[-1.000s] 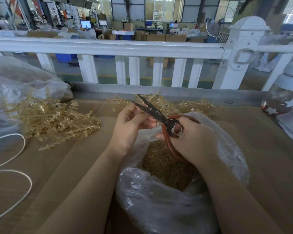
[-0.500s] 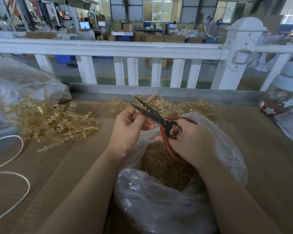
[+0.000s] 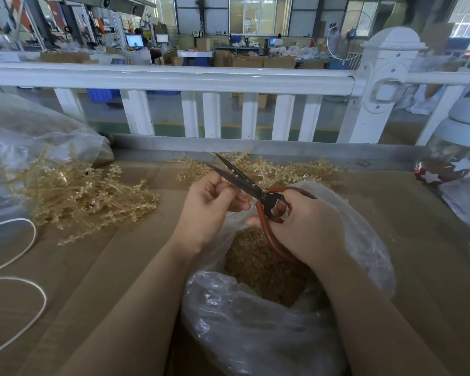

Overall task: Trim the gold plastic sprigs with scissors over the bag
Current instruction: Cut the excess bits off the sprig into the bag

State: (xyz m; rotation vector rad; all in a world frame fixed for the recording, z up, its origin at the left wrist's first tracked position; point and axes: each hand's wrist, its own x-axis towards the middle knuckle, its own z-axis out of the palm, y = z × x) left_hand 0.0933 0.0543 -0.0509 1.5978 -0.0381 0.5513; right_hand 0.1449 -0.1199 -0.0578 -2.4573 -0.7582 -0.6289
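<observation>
Scissors (image 3: pixel 244 183) blades less agape vs. before, R hand (image 3: pixel 307 226) round handles (L hand (image 3: pixel 212 204) fingers curled, contents unclear).

No text, label, brand, number or sign can be read anywhere in this view. The two lit monitors (image 3: pixel 134 40) far back in the hall show only pale blur, the small green-and-yellow sign (image 3: pixel 195 33) on the far wall is too small to make out, and the cardboard boxes (image 3: pixel 247 61) behind the white railing bear no legible print. The dark decoration (image 3: pixel 442 169) at the right edge carries white star shapes but no lettering.
</observation>
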